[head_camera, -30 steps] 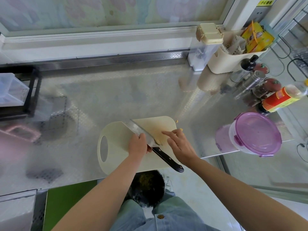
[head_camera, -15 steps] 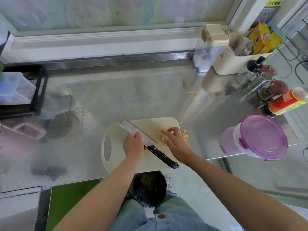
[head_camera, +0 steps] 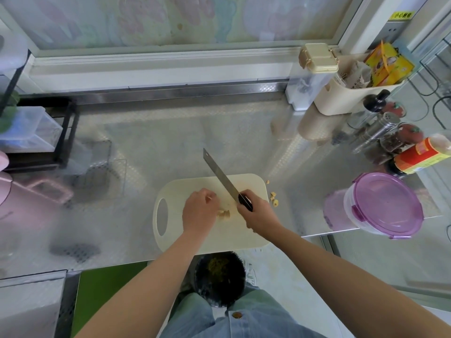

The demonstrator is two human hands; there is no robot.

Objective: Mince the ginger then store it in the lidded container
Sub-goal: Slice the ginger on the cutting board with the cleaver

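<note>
while the right hand (head_camera: 258, 213) grips the knife (head_camera: 220, 178), left hand (head_camera: 199, 211) fingers curl by the ginger (head_camera: 224, 214) mid cutting board (head_camera: 210, 215); i'd tuck fingertips back and rock slowly.

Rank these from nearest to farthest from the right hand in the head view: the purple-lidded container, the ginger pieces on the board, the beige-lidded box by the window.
1. Ginger pieces: on the cutting board, just left of the right hand.
2. Purple-lidded container: on the counter's right edge.
3. Beige-lidded box: far back right, by the window.
</note>
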